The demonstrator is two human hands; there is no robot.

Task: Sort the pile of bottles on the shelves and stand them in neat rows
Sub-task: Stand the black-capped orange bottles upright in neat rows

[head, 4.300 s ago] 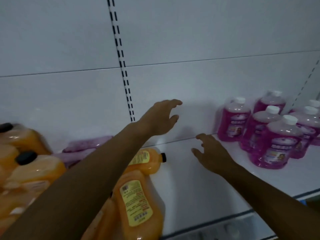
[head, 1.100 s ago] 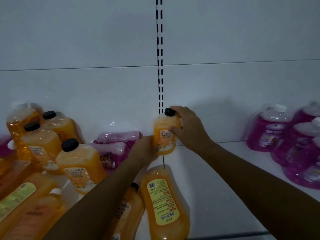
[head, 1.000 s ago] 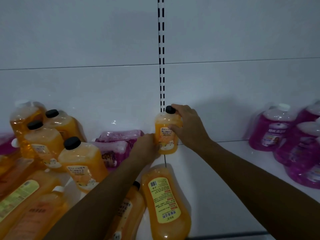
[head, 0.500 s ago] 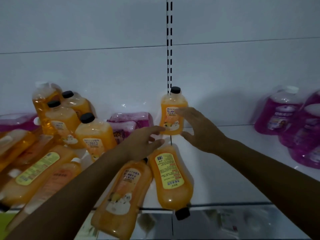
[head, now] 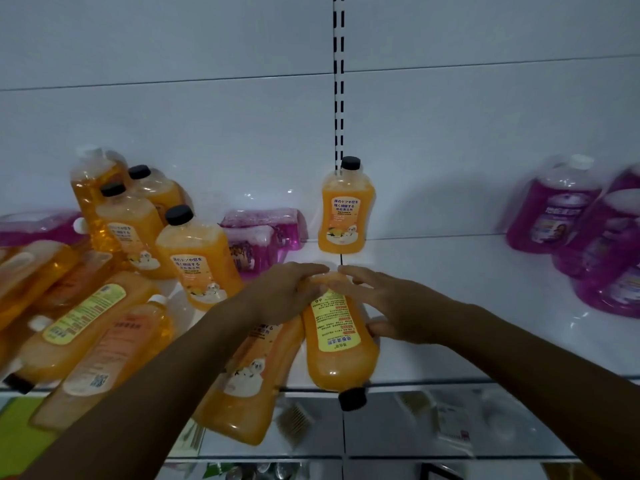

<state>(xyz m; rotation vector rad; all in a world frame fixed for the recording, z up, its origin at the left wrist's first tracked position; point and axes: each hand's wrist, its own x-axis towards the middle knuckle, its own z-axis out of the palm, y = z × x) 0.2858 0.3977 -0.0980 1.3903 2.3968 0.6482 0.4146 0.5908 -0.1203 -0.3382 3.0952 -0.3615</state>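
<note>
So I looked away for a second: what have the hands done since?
Both hands let go of the upright orange bottle by the back wall. The left hand and right hand came down onto the lying orange bottle. The purple bottles stayed put.

Both hands have let go of the upright orange bottle (head: 347,216), which now stands alone at the far wall. The left hand (head: 282,292) and right hand (head: 388,303) have dropped nearer onto the lying orange bottle (head: 337,336), fingers closing round its far end from either side
</note>
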